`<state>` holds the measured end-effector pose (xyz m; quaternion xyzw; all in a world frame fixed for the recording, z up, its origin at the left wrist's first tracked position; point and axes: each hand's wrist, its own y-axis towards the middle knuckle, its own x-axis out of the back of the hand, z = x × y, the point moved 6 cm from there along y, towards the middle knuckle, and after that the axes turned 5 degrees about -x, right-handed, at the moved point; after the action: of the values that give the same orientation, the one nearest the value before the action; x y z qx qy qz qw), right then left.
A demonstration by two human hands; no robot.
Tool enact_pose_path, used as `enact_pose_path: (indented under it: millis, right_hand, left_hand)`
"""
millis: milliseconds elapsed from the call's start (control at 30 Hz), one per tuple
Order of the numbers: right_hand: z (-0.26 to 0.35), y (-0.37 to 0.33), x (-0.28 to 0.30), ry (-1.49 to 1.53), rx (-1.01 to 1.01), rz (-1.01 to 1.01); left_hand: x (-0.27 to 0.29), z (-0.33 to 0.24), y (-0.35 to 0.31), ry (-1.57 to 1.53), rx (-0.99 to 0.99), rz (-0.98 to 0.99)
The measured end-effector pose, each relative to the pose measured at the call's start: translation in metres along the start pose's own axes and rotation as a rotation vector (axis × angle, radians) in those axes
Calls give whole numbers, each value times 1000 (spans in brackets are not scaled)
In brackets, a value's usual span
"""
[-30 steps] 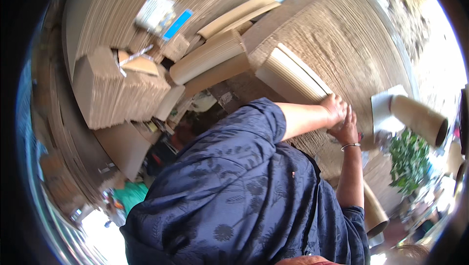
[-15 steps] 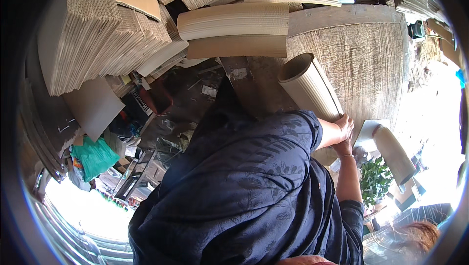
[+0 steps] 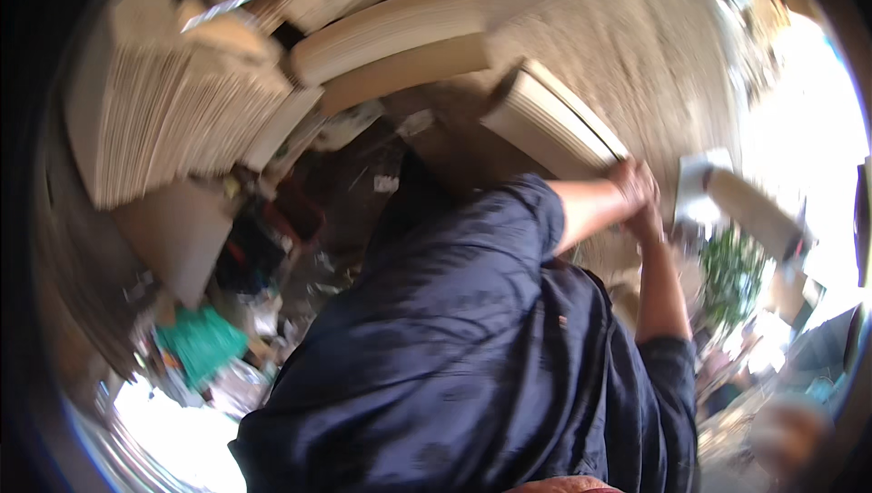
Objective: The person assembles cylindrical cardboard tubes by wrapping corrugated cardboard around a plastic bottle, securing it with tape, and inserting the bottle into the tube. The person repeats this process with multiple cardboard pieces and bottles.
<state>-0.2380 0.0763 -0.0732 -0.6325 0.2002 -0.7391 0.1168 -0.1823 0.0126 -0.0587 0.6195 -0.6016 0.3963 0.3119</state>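
**A:** Start nearest you: your dark blue shirt (image 3: 472, 348) fills the lower middle of the frame, and both forearms run up toward the right of centre. What are your hands on?

**B:** Both are on the bundle of flattened cardboard (image 3: 554, 121) just above centre. Your left hand (image 3: 633, 182) is curled over its near end; your right hand (image 3: 649, 221) sits just beneath, touching the left. It's blurred, so I can't tell whether the right is clamped on the bundle or only bracing.

**A:** How do you handle it well?

**B:** I'd judge the bundle's far end hangs unsupported up-left, so spread your hands apart along the edge and keep the sheets squeezed so none slide out.

**A:** And beyond?

**B:** Mind the green plant (image 3: 731, 271) at right, then the stacked cardboard (image 3: 173, 130) at upper left and the big cardboard wall (image 3: 636, 57) behind.
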Motion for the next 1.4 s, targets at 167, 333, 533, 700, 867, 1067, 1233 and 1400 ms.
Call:
enact_pose_path:
  millis: [167,333,533,700,867,1067,1233,1400]
  right_hand:
    - [-7,-14,26,501,-559,-75]
    - [-10,-83,-25,826,-866,-488]
    - [48,-117,-128,1320,-756,-255]
    - [21,-89,-85,1161,-855,-600]
    - [17,-47,36,572,-633,-372]
    - [25,-8,23,272,-540,94]
    - [31,-10,34,215,-491,89]
    - [20,-6,29,176,-433,72]
  left_hand:
    - [57,32,-24,-14,99,286]
    - [50,57,9,-12,196,326]
    - [18,113,41,-427,150,378]
    - [30,86,20,-279,185,336]
    - [34,28,-27,95,258,152]
    - [19,21,-41,70,286,102]
    - [25,34,-49,-166,203,-14]
    - [101,107,-184,-387,143,-1032]
